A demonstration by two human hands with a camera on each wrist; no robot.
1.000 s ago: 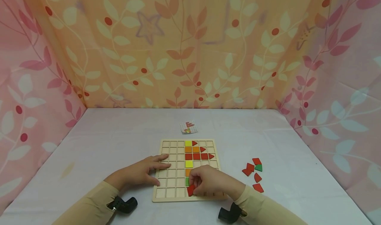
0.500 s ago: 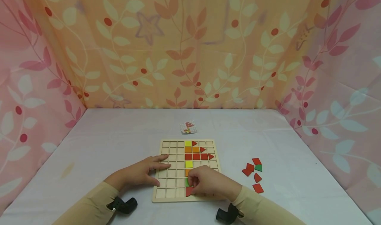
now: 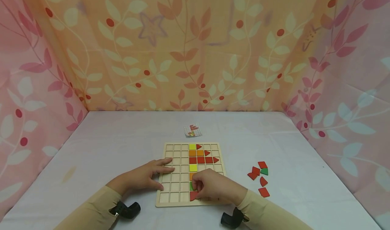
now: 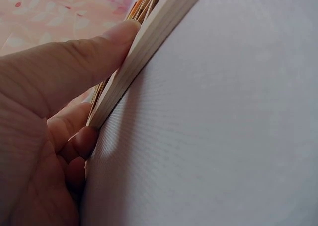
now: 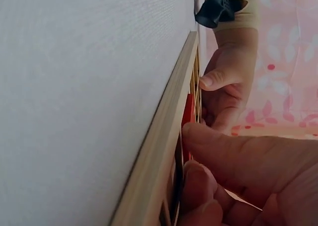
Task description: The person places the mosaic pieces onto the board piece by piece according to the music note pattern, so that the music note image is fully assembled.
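A square wooden grid board (image 3: 175,186) lies on the table, with colored tiles set in several of its cells. My right hand (image 3: 217,186) is over its lower part, thumb and fingers curled at a red tile (image 3: 193,196) in the near row. The right wrist view shows the thumb against that red tile (image 5: 188,112), which sits low in the grid. Part of a green tile (image 3: 191,186) shows beside my fingers. Across the board's left edge, my left hand (image 3: 141,176) rests with fingers spread, its thumb (image 4: 121,35) touching the edge.
Right of the board lie several loose red tiles (image 3: 263,192) and a green tile (image 3: 264,171). Behind the board is a small card (image 3: 192,130) printed with a colored grid pattern. Patterned cloth (image 3: 189,54) encloses the table's back and sides.
The red tile in my right hand went from tilted to lying straight in the near-row cell, and the hand shifted slightly left. Since half a second ago little has moved. The left hand stayed put.
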